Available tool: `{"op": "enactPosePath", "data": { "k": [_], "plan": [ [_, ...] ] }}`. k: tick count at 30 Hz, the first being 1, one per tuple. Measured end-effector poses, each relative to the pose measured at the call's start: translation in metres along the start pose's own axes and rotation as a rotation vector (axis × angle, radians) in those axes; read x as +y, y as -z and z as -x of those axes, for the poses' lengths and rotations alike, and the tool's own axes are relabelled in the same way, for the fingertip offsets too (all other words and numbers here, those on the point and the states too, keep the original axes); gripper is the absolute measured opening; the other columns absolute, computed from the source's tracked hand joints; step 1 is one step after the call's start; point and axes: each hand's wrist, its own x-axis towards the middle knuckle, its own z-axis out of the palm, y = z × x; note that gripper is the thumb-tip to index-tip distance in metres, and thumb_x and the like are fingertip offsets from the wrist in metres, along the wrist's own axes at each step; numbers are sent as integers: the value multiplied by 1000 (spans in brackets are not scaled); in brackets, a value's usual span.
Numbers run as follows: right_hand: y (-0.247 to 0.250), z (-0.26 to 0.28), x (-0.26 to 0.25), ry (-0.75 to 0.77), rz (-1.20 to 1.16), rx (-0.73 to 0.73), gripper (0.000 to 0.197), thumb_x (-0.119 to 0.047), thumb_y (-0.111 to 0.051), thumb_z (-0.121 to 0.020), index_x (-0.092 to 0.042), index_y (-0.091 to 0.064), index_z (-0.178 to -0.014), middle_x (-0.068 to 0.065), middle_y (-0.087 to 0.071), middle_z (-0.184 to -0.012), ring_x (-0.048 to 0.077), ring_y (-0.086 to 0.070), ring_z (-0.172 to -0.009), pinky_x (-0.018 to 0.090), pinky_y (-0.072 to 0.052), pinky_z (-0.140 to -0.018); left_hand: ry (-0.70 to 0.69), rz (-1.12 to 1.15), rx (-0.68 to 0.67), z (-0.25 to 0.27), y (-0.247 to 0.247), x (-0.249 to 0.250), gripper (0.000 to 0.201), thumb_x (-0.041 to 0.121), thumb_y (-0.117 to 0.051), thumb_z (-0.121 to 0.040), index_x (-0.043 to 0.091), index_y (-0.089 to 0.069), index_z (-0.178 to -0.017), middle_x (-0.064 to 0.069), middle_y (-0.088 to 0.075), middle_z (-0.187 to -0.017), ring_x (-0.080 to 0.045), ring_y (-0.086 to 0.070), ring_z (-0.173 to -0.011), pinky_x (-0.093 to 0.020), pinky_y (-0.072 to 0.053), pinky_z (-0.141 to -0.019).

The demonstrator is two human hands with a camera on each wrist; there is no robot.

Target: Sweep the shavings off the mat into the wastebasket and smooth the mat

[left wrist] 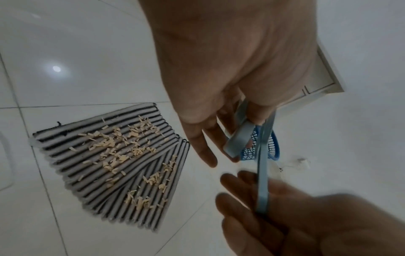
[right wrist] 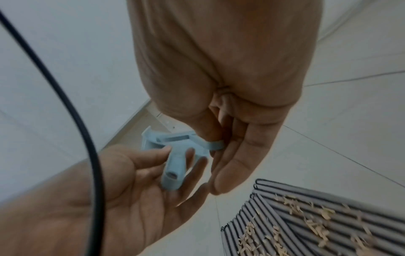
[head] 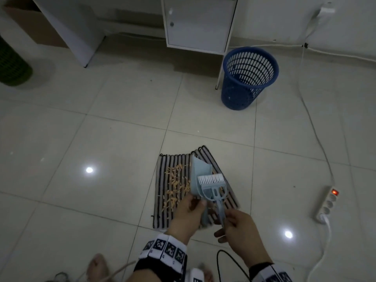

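A black-and-white striped mat (head: 175, 202) lies on the tiled floor, its right part folded over at an angle. Pale wood shavings (head: 176, 184) are scattered over it, also in the left wrist view (left wrist: 118, 149). My left hand (head: 192, 208) holds the handle of a light blue dustpan (head: 200, 171) above the mat, thumb pressing on it. My right hand (head: 232, 221) pinches the handle of a matching brush (head: 212, 180) with white bristles, which lies against the pan. The blue slotted wastebasket (head: 248, 78) stands upright on the floor beyond the mat, to the right.
A white cabinet (head: 199, 23) stands right behind the wastebasket. A power strip (head: 327, 202) with a red light and white cables (head: 311, 123) lie on the floor at right. A black cable (head: 223, 259) hangs near my right wrist. A dark green object (head: 12, 66) stands far left.
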Motion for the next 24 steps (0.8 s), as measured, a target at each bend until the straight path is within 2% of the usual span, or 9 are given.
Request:
{"op": "enactPosePath", "data": {
  "k": [4,7,9,11,14,17,18,21,24],
  "plan": [
    [-17,-26,35,-109,-76,73,36,10,-49,-83,-17,-67,-101,14,-72,-84,31,-60,-59,32,-47,-55,64,-35,88,-27,54,-33,16,32,-49,-97,36,-59,-109,9,-67,-103,-7,-61,-91,-30,-50,-81],
    [-39,-56,65,-193,53,120,29,-7,-46,-71,-18,-62,-93,16,-66,-80,27,-53,-64,33,-40,-65,139,-60,121,-54,112,-61,21,35,-45,-98,34,-60,-112,-7,-66,-97,-21,-63,-80,-37,-52,-73],
    [-57,-73,78,-237,108,128,23,-4,-47,-82,-20,-61,-92,16,-63,-79,25,-50,-63,32,-38,-65,161,-78,114,-74,155,-84,19,30,-46,-98,23,-63,-98,-9,-54,-76,-16,-46,-53,-32,-40,-56],
    [-74,-92,87,-261,135,147,26,1,-44,-90,-17,-64,-91,13,-58,-73,25,-47,-60,29,-36,-62,180,-177,93,-95,196,-105,15,23,-49,-96,17,-62,-95,-7,-48,-69,-13,-38,-50,-29,-34,-54],
    [-100,-127,106,-304,113,142,29,4,-40,-91,-10,-66,-88,13,-46,-69,23,-41,-61,32,-31,-63,129,-432,49,-126,250,-140,16,17,-49,-95,20,-64,-96,-3,-62,-74,-14,-47,-56,-30,-44,-56],
    [-128,-163,122,-316,81,112,27,2,-37,-93,-9,-62,-88,11,-42,-73,24,-37,-64,37,-29,-69,74,-589,15,-146,287,-164,17,30,-51,-96,32,-68,-95,2,-71,-77,-12,-53,-52,-31,-52,-49],
    [-135,-174,127,-296,102,95,26,0,-36,-94,-9,-59,-87,10,-43,-74,24,-37,-64,36,-28,-69,51,-628,23,-151,295,-169,18,33,-51,-95,35,-69,-91,7,-71,-73,-8,-53,-49,-27,-51,-47],
    [-153,-212,138,-182,222,55,24,-11,-37,-101,-7,-53,-83,11,-51,-82,19,-44,-65,41,-49,-68,-37,-786,88,-173,310,-185,29,32,-53,-95,31,-67,-69,20,-62,-55,1,-48,-44,-9,-38,-45],
    [-170,-247,145,-17,357,53,35,-19,-38,-104,-12,-43,-71,10,-52,-71,19,-45,-61,31,-36,-60,-102,-868,116,-205,320,-205,27,31,-53,-94,32,-63,-69,18,-63,-57,0,-50,-48,-10,-38,-46]
  ]
}}
